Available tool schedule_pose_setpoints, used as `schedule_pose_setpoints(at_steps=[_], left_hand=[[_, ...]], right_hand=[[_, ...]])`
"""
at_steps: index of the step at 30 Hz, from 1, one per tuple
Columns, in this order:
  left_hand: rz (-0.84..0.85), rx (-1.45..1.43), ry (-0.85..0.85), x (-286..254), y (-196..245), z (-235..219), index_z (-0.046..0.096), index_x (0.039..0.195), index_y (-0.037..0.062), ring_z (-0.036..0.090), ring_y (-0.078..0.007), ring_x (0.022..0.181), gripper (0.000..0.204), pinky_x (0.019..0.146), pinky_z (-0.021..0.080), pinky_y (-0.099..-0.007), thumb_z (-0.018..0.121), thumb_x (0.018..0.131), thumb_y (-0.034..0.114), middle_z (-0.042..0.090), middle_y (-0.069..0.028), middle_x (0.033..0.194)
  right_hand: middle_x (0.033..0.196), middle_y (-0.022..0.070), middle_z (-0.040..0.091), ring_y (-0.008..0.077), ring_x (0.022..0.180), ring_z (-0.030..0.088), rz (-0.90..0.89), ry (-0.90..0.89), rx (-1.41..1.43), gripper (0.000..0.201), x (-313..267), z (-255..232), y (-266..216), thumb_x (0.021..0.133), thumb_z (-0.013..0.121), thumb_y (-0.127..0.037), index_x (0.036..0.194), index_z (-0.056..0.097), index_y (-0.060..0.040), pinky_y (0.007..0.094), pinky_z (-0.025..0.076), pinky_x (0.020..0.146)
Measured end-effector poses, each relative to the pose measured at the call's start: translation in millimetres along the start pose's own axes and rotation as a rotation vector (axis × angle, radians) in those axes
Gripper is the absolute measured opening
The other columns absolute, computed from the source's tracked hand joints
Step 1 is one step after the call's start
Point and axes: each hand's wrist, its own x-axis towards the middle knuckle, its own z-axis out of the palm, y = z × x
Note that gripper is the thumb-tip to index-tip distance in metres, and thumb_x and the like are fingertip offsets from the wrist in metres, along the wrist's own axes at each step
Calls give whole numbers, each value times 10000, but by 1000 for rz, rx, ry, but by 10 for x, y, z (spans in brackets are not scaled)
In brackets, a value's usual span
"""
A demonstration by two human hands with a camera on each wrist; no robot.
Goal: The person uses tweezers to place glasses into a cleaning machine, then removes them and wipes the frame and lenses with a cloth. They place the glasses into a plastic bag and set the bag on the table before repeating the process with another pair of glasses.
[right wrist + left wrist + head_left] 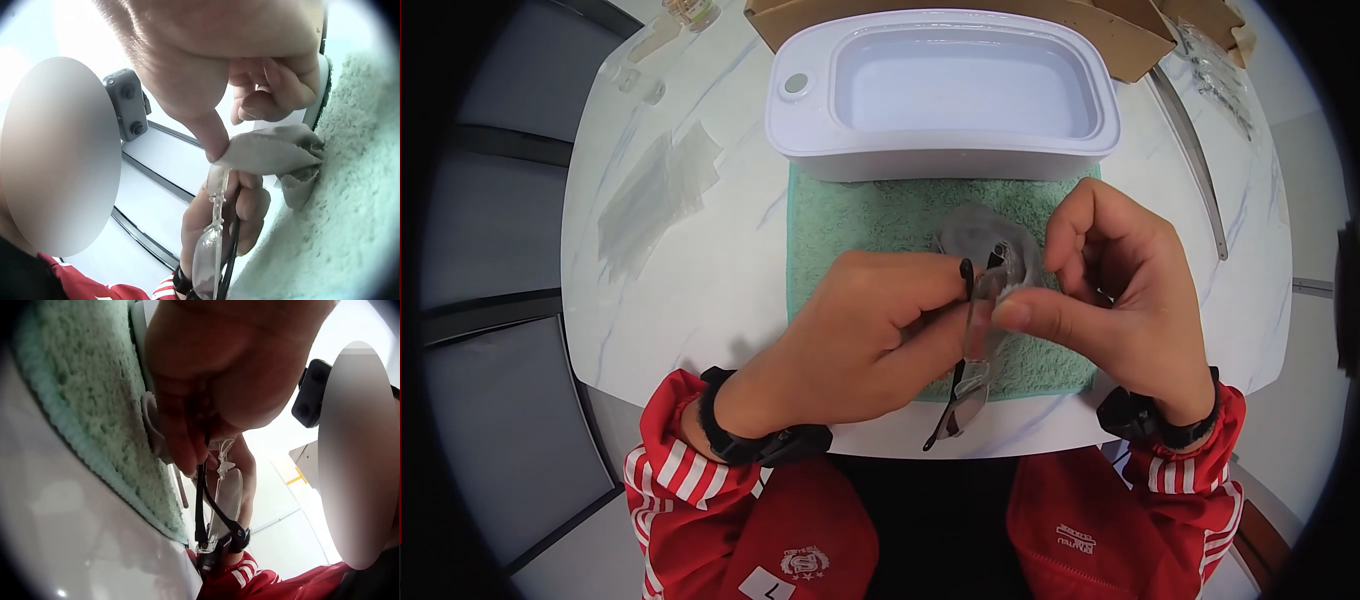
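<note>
A pair of glasses [967,408] with clear lenses and dark temples stands tilted over the green towel [850,215]. My left hand [850,335] grips it from the left, fingers around the frame and temples. Below that hand, in the left wrist view, hang the dark temples [200,515] and one lens. A soft grey cloth [980,232] is draped at the far lens. On the cloth's edge at this lens lies the thumb of my right hand [1135,290], its other fingers curled. From the right wrist, the folded grey cloth [269,151] trails down toward the towel.
A white tub-shaped cleaner [945,150] with a round button stands at the towel's back edge. Behind it is a cardboard box [1135,45]. Clear plastic sleeves [658,195] lie left; a thin dark strip [1195,160] and small plastic packets [1215,75] lie right.
</note>
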Motion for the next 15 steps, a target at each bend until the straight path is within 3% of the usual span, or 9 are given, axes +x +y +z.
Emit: schedule_pose_setpoints(at_steps=[5,8,13,15], left_hand=[[5,7,16,8,42,6,675,962,-30,674,-124,630,108,563,525,-260,612,977,55,669,-75,777],[68,52,11,27,37,14,683,974,-28,674,-126,632,92,565,521,-258,625,958,41,669,-73,793],[99,80,34,-2,67,-46,689,976,-17,660,-142,624,82,563,494,-264,647,935,40,655,-64,778],[166,146,63,-6,75,-68,693,970,-6,630,-162,629,77,580,468,-284,657,929,49,637,-59,768]], right_hand=[[703,-90,469,-11,628,406,7,-67,-53,380,-29,9,-30,740,898,-47,883,549,-87,179,293,560],[751,-67,501,0,660,436,17,-49,-113,286,-48,14,-68,798,857,-64,925,600,-54,186,325,582],[854,-6,597,45,693,492,-316,10,-50,91,-6,-19,120,954,685,-60,1008,675,12,202,395,643],[872,5,610,53,698,498,-293,59,41,90,-2,14,107,955,682,-57,1012,681,13,206,398,647]])
